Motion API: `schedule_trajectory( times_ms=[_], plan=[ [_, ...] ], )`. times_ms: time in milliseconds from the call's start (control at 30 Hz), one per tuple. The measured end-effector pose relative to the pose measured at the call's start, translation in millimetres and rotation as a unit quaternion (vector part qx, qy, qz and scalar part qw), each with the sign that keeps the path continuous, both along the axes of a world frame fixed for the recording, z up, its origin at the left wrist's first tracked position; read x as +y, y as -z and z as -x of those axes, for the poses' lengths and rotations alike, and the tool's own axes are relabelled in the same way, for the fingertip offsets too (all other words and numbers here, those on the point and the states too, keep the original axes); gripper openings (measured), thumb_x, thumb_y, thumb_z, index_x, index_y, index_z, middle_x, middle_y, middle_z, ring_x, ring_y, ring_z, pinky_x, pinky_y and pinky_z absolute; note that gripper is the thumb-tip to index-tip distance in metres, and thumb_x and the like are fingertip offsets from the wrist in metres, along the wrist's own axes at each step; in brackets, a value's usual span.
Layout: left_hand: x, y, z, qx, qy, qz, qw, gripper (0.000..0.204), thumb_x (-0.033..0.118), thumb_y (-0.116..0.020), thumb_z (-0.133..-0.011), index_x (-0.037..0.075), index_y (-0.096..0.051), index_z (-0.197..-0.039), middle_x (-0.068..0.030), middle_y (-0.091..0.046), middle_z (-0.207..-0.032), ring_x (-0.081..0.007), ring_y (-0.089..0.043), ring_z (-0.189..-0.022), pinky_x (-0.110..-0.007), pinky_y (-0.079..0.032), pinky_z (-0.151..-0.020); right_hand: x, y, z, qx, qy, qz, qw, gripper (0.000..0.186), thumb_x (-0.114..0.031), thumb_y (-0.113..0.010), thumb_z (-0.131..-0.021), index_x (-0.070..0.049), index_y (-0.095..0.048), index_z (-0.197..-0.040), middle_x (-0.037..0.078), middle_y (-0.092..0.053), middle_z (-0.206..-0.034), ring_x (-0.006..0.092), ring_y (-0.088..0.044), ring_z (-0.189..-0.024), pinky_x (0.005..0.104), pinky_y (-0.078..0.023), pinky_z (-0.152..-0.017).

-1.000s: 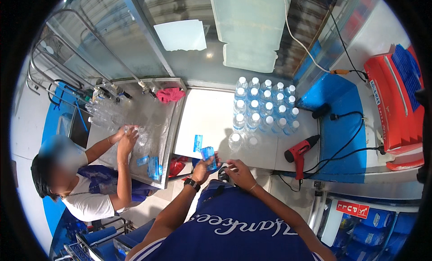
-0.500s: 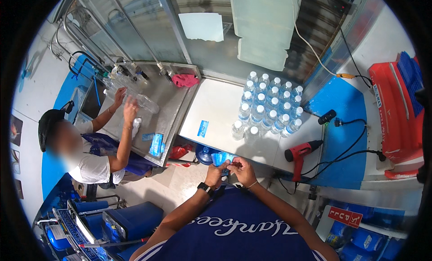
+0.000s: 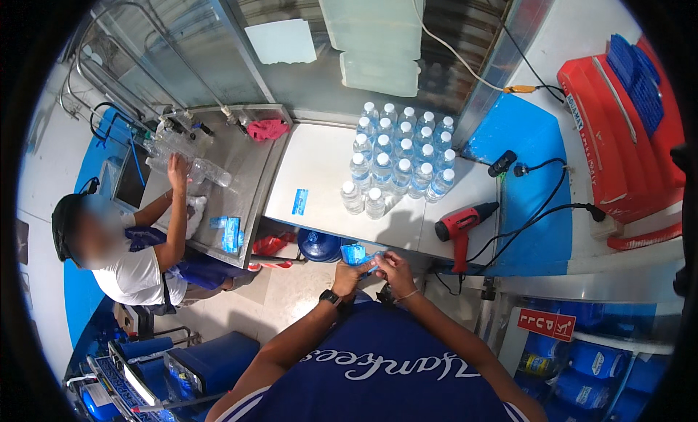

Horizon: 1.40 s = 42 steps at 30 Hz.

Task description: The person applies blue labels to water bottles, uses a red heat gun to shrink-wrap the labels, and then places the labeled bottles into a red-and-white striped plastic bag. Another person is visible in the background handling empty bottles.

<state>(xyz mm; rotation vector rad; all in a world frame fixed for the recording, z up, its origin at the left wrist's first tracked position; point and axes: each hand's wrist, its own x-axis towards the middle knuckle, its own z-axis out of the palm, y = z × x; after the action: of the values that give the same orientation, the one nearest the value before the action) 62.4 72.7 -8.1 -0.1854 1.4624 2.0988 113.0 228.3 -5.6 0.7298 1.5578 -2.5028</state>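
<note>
A: Where are the blue labels point(image 3: 353, 254)?
B: Between the person's two hands, in front of the body, near the front edge of the white table point(image 3: 313, 171).
A: How does the left hand point(image 3: 349, 275) hold them?
B: It's closed, thumb and fingers clamped on the labels, which stick out past the fingertips.
A: And the right hand point(image 3: 397, 274)?
B: Its thumb and fingers are drawn together, pinching the right end of the labels. I can't tell how many it has hold of.
A: Anything on the table?
B: One loose label point(image 3: 299, 202) lies flat toward the left. Right of it, filled bottles point(image 3: 382, 169) with white caps stand upright in close rows. A red heat gun point(image 3: 466, 223) lies farther right.
A: Who's on the left?
B: A co-worker point(image 3: 138, 266), reaching one hand over clear bottles point(image 3: 211, 173) lying on the metal counter point(image 3: 251, 182).
</note>
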Motion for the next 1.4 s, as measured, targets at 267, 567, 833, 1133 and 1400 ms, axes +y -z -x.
schedule_trajectory(
  times_ms=[267,567,833,1133,1400],
  plan=[
    [-1.9,-8.3,4.9,-0.089,0.023,-0.049,0.995,0.026,0.021,-0.075,-0.097,0.007,-0.065,-0.116,-0.0058,-0.073,-0.106,-0.0175,-0.071,-0.091,-0.035,-0.058,-0.082,5.1,-1.9,-3.8,-0.073,0.043,0.065,0.994,0.023,-0.028,-0.073,-0.1,-0.01,-0.064,-0.112,-0.002,-0.068,-0.093,0.0087,-0.067,-0.081,0.0219,-0.053,-0.068],
    [-3.3,-3.1,36.5,-0.066,-0.015,-0.071,0.995,0.025,0.024,-0.075,-0.098,0.005,-0.067,-0.112,-0.0052,-0.073,-0.107,-0.0155,-0.071,-0.094,-0.031,-0.057,-0.086,-23.7,-14.9,23.5,-0.063,0.131,-0.02,0.989,0.025,-0.029,-0.077,-0.097,-0.012,-0.066,-0.11,-0.004,-0.066,-0.093,0.007,-0.063,-0.082,0.025,-0.052,-0.072],
    [-28.8,3.1,65.9,-0.061,-0.043,-0.004,0.997,0.019,0.023,-0.075,-0.096,0.004,-0.071,-0.101,-0.0053,-0.074,-0.096,-0.014,-0.07,-0.082,-0.029,-0.056,-0.075,-41.8,-8.9,38.0,-0.076,0.14,0.044,0.986,0.012,-0.023,-0.073,-0.1,-0.015,-0.066,-0.105,-0.005,-0.065,-0.097,0.0085,-0.062,-0.091,0.029,-0.053,-0.083],
    [-41.4,9.8,83.6,-0.055,0.083,0.078,0.992,0.018,0.019,-0.076,-0.095,0.002,-0.073,-0.1,-0.0069,-0.075,-0.094,-0.0153,-0.072,-0.08,-0.029,-0.058,-0.07,-48.3,-17.4,42.0,0.056,0.125,-0.141,0.98,0.015,-0.018,-0.072,-0.1,-0.005,-0.066,-0.103,-0.002,-0.066,-0.092,0.0067,-0.06,-0.086,0.0242,-0.049,-0.079],
    [-40.6,5.1,97.6,0.039,0.115,0.084,0.989,0.02,0.021,-0.078,-0.094,0.002,-0.072,-0.1,-0.0051,-0.073,-0.088,-0.0142,-0.07,-0.076,-0.028,-0.057,-0.066,-39.1,-20.6,43.7,0.03,0.118,-0.255,0.959,0.014,-0.015,-0.072,-0.099,-0.003,-0.065,-0.101,-0.002,-0.064,-0.088,0.0059,-0.058,-0.082,0.0238,-0.048,-0.076]
  ],
)
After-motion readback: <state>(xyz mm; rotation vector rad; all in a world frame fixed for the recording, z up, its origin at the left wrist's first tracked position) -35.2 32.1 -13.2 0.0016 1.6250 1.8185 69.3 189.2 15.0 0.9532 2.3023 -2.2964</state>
